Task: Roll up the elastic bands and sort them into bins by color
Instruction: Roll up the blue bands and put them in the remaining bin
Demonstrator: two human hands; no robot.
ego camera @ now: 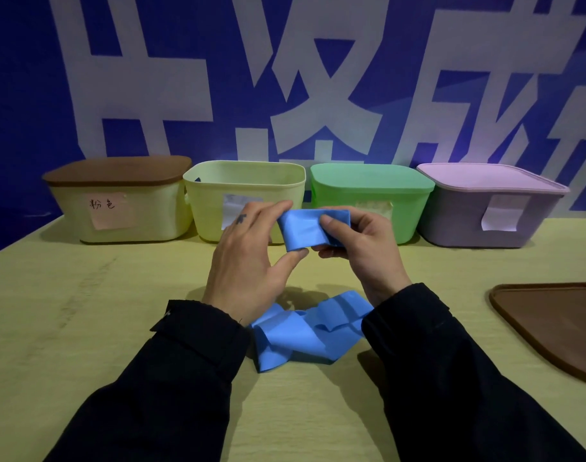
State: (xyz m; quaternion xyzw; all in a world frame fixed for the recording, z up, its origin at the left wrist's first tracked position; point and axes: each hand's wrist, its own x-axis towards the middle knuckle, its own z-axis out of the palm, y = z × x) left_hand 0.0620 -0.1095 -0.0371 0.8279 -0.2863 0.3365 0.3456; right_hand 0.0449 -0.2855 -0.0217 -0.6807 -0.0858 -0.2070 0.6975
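Mid-roll above table (85,295): left hand (248,261) and right hand (358,248) both pinching blue band (305,231), keeping coil tight; loose tail trailing to tabletop between sleeves. 4 bins behind; only yellow bin (245,201) open, lid (558,325) parked right.

Table (85,328): covered w/ pale yellow cloth; faint scuff marks are noted on left portion. Loose brown lid (558,325) is laid flat on table at right edge, partly cut off by frame, well apart from other items. Backdrop (28,95): blue wall banner is hung behind table, printed w/ large white characters (318,78), cropped at top and sides. Lighting dim; purple glare is seen approx. right of centre.
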